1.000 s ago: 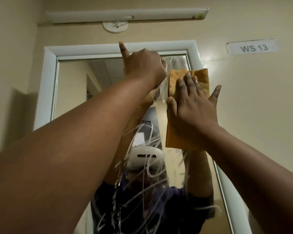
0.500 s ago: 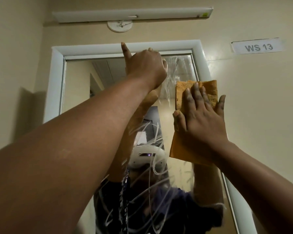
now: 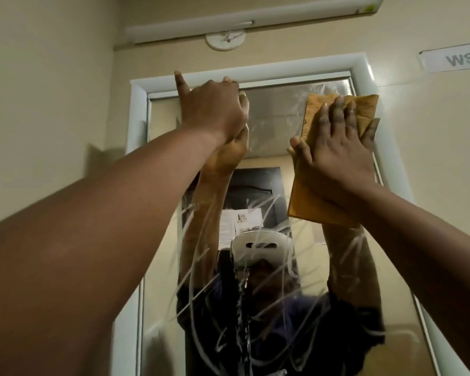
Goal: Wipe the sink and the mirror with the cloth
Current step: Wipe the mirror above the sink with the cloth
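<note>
The mirror (image 3: pixel 277 118) in its white frame fills the view, streaked with white soapy lines and a smeared patch near the top. My right hand (image 3: pixel 337 147) lies flat with spread fingers on an orange-brown cloth (image 3: pixel 314 107) and presses it against the glass at the top right corner, by the frame. My left hand (image 3: pixel 212 109) is raised to the mirror's top edge, left of centre. Its fingers are curled against the glass and frame, the little finger sticks up, and I see nothing in it. The sink is out of view.
The mirror's white frame (image 3: pixel 255 70) is set in a beige wall. Above it run a long white light fitting (image 3: pixel 255 20) and a round white fitting (image 3: pixel 225 40). A paper label reading "WS" (image 3: pixel 456 59) is stuck at the upper right. My reflection, wearing a headset, shows in the glass.
My right hand slid the cloth down a little, then back up to the mirror's top right corner. My left hand stayed at the top edge. The view shifted slightly.
</note>
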